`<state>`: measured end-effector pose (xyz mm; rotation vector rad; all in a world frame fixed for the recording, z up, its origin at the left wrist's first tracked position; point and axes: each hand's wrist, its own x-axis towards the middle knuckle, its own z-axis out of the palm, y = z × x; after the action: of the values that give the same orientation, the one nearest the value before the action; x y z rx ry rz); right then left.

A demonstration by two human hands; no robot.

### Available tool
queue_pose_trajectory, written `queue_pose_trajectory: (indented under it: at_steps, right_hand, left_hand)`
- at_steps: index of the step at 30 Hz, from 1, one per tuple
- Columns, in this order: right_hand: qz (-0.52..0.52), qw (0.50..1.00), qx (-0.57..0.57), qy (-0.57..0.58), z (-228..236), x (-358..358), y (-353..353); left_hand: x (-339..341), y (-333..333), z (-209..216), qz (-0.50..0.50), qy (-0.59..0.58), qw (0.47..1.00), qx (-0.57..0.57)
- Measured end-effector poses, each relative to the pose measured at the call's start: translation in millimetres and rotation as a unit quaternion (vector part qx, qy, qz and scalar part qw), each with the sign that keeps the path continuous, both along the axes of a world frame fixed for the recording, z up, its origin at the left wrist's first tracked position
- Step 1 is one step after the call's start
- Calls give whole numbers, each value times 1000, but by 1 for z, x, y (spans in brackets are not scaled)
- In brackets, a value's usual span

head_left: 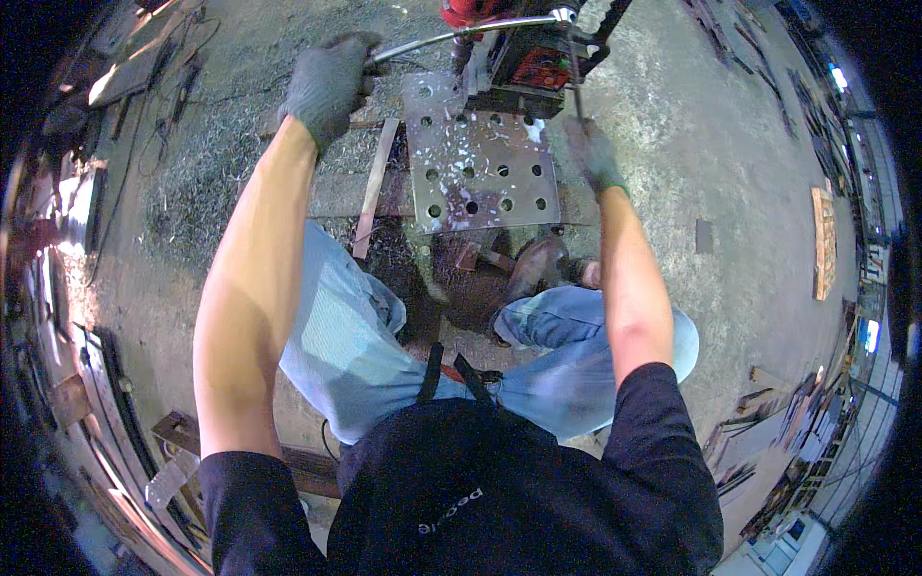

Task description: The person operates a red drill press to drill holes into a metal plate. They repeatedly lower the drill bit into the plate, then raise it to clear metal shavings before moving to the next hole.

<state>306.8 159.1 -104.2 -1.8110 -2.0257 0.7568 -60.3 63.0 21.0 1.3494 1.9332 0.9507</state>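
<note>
My left hand (pixel 329 91), in a grey knit glove, is closed round the end of a long bare metal bar (pixel 451 36). The bar runs to a shiny hub on a drill press with a red motor (pixel 471 12) and a dark block base (pixel 514 99). My right hand (pixel 593 156), also gloved and a little blurred, closes on the lower end of a thin dark lever (pixel 576 82) coming down from the same hub. Under the machine lies a flat metal plate (pixel 485 197) with rows of round holes, wet with whitish splashes. The drill's tip meets the plate near its far left part.
Metal shavings (pixel 206 182) cover the floor at left. A flat metal strip (pixel 376 187) lies beside the plate. My boot (pixel 538 264) is close to its near edge. Steel stock (pixel 106 384) is piled at far left, and a wooden pallet (pixel 823 243) stands at right.
</note>
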Motion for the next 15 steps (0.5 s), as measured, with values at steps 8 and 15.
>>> queue_pose_trajectory:
  at_steps: [8,15]
  right_hand:
    - [78,976,-18,-201,67,53,30]
    - [54,973,3,-224,56,69,32]
  left_hand:
    - [-19,26,-91,-240,413,876,-66]
    - [-4,29,-85,-245,439,861,-78]
